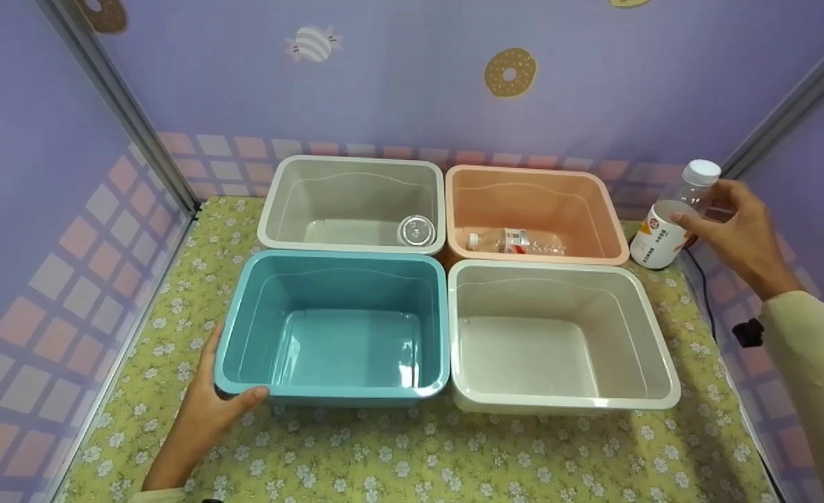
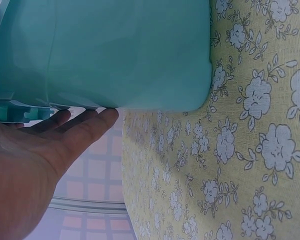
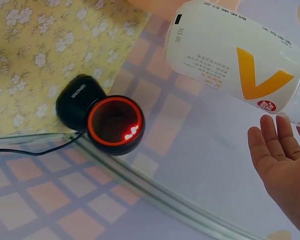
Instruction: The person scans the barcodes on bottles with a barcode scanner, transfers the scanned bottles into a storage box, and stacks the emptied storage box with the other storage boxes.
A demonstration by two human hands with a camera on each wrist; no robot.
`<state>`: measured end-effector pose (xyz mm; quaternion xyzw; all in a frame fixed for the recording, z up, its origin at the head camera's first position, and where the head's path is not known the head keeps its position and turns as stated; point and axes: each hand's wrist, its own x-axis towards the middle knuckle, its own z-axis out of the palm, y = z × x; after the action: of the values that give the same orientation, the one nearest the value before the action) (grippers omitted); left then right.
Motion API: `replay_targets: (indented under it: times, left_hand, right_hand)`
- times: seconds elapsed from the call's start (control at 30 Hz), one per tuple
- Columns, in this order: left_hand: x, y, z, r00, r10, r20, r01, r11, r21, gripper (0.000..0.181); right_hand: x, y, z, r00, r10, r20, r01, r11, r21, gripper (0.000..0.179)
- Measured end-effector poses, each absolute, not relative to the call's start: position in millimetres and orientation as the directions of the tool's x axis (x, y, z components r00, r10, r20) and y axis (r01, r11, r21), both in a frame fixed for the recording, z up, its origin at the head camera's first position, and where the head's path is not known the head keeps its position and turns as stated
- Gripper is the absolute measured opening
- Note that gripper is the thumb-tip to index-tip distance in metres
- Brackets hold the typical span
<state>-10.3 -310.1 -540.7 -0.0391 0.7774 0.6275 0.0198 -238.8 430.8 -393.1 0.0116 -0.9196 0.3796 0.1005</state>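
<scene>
My right hand (image 1: 740,223) grips a clear plastic bottle (image 1: 663,227) with a white cap and a white label, past the right side of the peach bin (image 1: 618,230). The bottle tilts, cap toward the upper right. In the right wrist view its label (image 3: 235,55) carries an orange V shape; the fingers lie near its edge. My left hand (image 1: 206,412) holds the front left corner of the teal bin (image 1: 332,395), thumb at the front rim. Its fingers (image 2: 85,132) lie along the outer wall in the left wrist view.
A clear round plastic item (image 1: 417,230) lies in the grey bin (image 1: 352,164). Inside the peach bin lies a small clear bottle (image 1: 513,241). A cream bin (image 1: 565,404) stands front right. A black device (image 3: 115,125) with a glowing red ring and cable stands by the right wall.
</scene>
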Motion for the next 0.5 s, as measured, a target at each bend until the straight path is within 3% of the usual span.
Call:
replay_targets:
  times: [0.27, 0.5]
  left_hand:
    - [-11, -310, -542, -0.997, -0.034, -0.076, -0.081, 0.21, 0.974, 0.12]
    - [-11, -310, -543, -0.998, -0.034, -0.057, -0.063, 0.236, 0.97, 0.12]
  right_hand:
    - [-237, 412, -384, -0.976, 0.026, 0.217, -0.129, 0.733, -0.668, 0.081]
    - [-237, 401, -382, -0.969, -0.004, 0.248, -0.169, 0.74, -0.651, 0.074]
